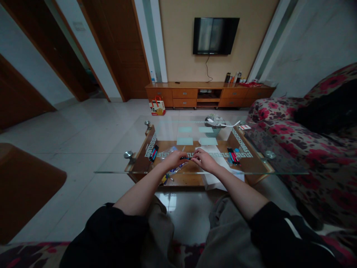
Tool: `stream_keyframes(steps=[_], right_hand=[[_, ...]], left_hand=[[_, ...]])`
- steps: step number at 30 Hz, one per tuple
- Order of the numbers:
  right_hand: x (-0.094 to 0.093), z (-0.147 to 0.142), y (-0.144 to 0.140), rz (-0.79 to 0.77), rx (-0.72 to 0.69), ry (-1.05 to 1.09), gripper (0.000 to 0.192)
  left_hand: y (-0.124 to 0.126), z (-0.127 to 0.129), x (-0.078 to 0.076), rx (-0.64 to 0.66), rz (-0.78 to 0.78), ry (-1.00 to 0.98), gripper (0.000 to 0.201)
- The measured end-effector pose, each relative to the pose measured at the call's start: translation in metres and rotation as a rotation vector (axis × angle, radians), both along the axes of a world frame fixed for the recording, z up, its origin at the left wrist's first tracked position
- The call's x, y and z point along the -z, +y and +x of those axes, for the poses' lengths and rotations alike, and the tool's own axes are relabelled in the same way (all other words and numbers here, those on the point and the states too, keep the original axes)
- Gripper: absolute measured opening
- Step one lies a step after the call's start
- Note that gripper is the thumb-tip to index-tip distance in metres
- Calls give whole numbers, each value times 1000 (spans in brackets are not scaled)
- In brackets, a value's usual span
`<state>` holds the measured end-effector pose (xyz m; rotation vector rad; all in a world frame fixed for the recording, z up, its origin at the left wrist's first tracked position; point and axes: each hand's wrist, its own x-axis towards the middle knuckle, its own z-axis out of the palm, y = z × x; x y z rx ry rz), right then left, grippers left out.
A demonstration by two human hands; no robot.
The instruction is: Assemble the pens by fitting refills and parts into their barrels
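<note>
From where I stand, both hands are drawn narrow and nearly meet over the glass tabletop (284, 172). The left hand (177, 159) pinches one end of a slender, dark-and-blue pen-like thing (185, 158); the right hand (203, 160) has its fingertips closed about the other end. That one piece sits between them, just above the near part of the glass. I'd judge the step in hand to be two-handed work on this small piece; it calls for a steady hold with one hand while the other works its end.

Just under and beside the left hand lies one clear plastic wrapper (174, 170), with something yellow (165, 179) near it. Further left is one group of dark and blue pens (153, 153); right of the hands is another, pink and dark pens (233, 156). I make it around four in each, too crowded to be sure. Two blue round pieces sit by the right group, one (236, 150) beyond it. Farther out: four pale panels, one green basket (213, 132), one wall television (216, 36).
</note>
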<state>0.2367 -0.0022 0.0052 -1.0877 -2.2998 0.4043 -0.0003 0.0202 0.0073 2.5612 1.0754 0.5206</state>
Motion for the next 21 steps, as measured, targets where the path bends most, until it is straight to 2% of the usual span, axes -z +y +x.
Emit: stream_keyframes(steps=[12,21], right_hand=[[-2,-1,-1,33,-3,16,14],[-5,-1,-2,15,4,22,13]], left_hand=[[-2,1,-5,22,-7,-13,26],[-1,0,-3,29,-24,-24,26]])
